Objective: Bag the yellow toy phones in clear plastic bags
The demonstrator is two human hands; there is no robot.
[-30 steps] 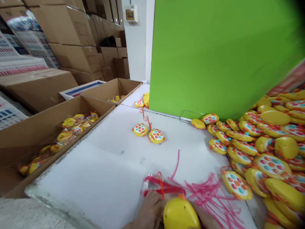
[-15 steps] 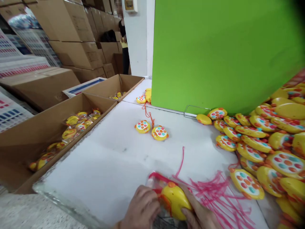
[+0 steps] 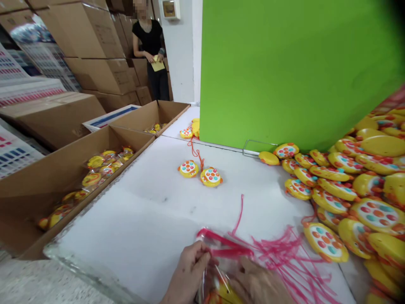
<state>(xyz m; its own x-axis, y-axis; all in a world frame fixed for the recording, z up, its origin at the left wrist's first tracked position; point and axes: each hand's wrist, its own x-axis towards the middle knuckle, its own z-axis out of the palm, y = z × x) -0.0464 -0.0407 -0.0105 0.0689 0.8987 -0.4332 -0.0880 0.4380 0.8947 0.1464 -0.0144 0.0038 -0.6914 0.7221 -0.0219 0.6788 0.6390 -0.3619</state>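
Observation:
At the bottom centre, a clear plastic bag (image 3: 206, 276) with a pink-red band along its top lies between my hands. My left hand (image 3: 189, 270) pinches the bag's left edge, fingers closed. On the bag's right side is my right hand (image 3: 257, 278), its fingers bent and partly hidden by the plastic and its own back. A yellow toy (image 3: 224, 294) shows low in the bag, cut off by the frame's bottom edge. Pink ribbons (image 3: 284, 251) lie loose beside my right hand. Two yellow toys with coloured dots (image 3: 211, 177) lie farther up the white table (image 3: 152, 236).
A large heap of yellow toys (image 3: 373, 211) covers the right side. An upright green panel (image 3: 284, 76) stands at the back. Along the left edge, a cardboard box (image 3: 72, 156) holds bagged toys. A person (image 3: 152, 46) in black stands by stacked cartons, holding something yellow.
The yellow toy, earlier in my right hand over the bag, is now lower and inside the plastic. My right hand has moved onto the bag. The person in the background has come further into view.

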